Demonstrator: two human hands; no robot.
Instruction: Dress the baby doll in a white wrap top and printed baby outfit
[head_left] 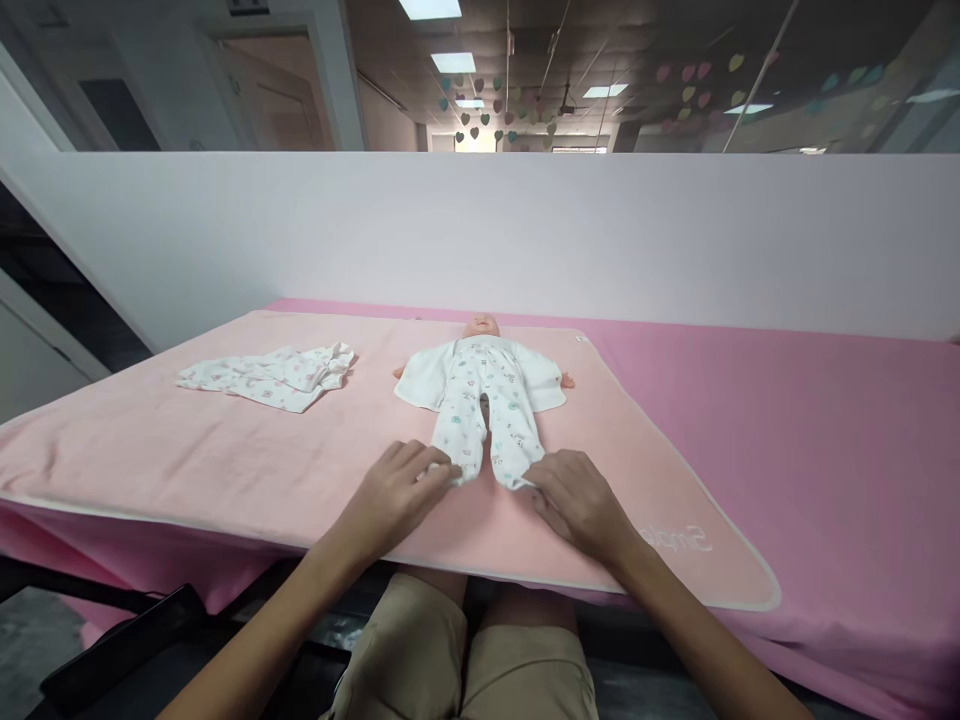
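A baby doll lies on its back on a light pink mat, head away from me, dressed in a white top and white printed footed pants. My left hand grips the foot end of the pants leg on the left, fingers curled round the fabric. My right hand pinches the foot end of the other leg. A second small printed garment lies crumpled on the mat to the left of the doll, away from both hands.
The mat covers a table with a darker pink cloth that extends to the right. A white partition wall stands right behind the table. My knees in tan shorts are under the front edge.
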